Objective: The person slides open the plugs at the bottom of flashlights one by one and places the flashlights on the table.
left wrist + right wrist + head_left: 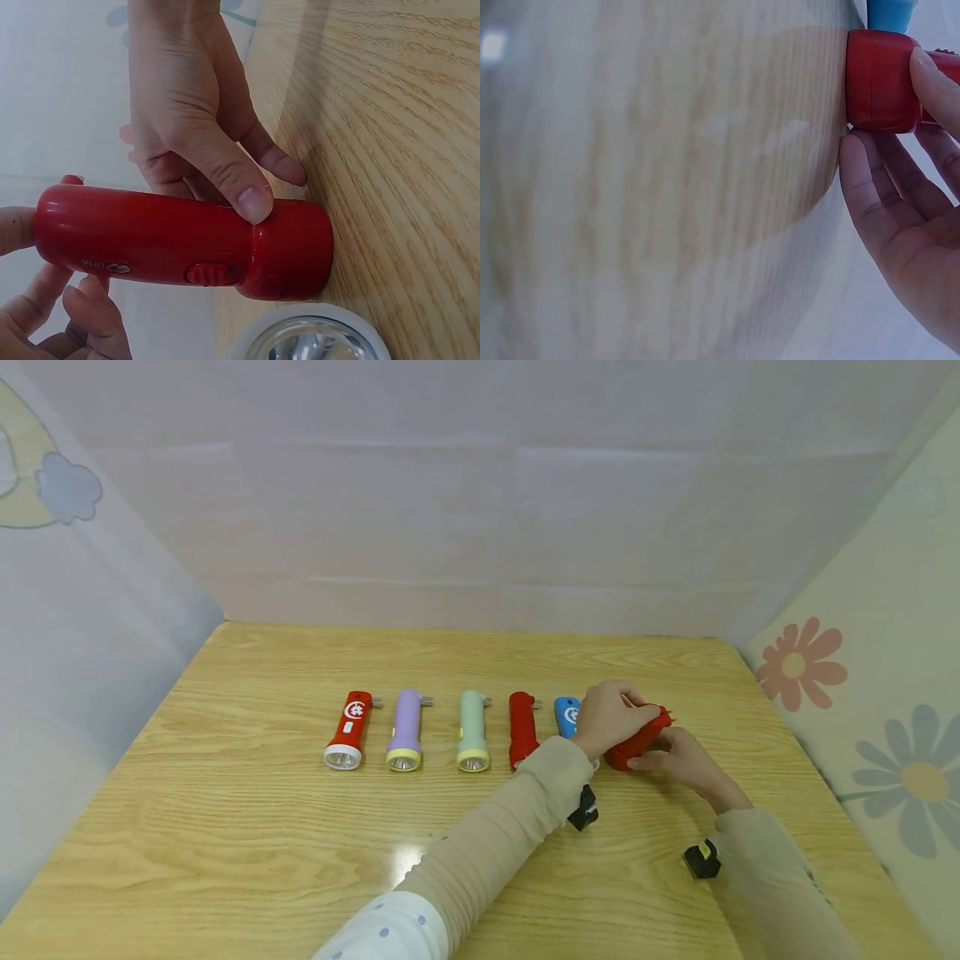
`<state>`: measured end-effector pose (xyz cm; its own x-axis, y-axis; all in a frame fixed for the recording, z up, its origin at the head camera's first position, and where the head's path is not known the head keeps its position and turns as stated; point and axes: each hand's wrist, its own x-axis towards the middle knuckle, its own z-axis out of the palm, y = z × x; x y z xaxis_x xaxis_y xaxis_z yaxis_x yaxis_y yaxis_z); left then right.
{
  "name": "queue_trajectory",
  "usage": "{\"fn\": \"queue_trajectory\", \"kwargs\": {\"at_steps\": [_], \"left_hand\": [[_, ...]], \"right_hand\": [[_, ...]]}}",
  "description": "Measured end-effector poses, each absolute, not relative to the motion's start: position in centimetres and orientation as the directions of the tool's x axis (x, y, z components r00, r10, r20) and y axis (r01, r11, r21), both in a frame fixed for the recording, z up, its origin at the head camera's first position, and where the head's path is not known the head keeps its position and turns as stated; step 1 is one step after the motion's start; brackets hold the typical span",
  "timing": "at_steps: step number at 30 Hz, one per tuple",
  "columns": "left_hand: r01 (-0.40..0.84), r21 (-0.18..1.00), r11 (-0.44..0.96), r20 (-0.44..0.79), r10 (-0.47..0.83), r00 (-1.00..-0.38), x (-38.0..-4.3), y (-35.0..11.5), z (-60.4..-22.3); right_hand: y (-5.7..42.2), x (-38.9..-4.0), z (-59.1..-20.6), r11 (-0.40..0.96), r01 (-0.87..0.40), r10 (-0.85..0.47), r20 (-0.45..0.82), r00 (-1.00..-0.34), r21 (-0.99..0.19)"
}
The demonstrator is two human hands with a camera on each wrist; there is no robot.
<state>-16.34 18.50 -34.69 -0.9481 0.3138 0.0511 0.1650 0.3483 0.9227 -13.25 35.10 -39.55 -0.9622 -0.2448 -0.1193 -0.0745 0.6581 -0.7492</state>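
Note:
Both hands are on a glossy red flashlight at the right end of a row. It stands steeply, plug end up, its lamp end down at the tabletop. My left hand holds it by the upper plug end, with fingertips around that end in the left wrist view. Lower down, my right hand grips the lamp end, its thumb pressed on the collar. A ribbed switch shows on the body. Just left lies a blue flashlight, partly hidden by my left hand and wrist.
Farther left along the wooden table lie a red flashlight with white rim, a purple one, a mint green one and a plain red one. Pale cloth walls stand behind and at the sides.

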Motion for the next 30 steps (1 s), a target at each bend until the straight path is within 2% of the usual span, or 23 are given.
{"fn": "queue_trajectory", "kwargs": {"at_steps": [23, 30], "left_hand": [[0.139, 0.914, 0.382, 0.021, 0.296, -0.955, -16.3, 18.91, -34.59], [0.18, 0.892, 0.415, 0.048, 0.309, -0.95, -16.24, 18.81, -34.55]], "right_hand": [[35.12, -13.18, -39.41, 0.649, -0.045, -0.234, -0.143, -0.962, -0.76], [35.09, -13.16, -39.33, 0.636, -0.045, -0.244, -0.145, -0.959, -0.77]]}}
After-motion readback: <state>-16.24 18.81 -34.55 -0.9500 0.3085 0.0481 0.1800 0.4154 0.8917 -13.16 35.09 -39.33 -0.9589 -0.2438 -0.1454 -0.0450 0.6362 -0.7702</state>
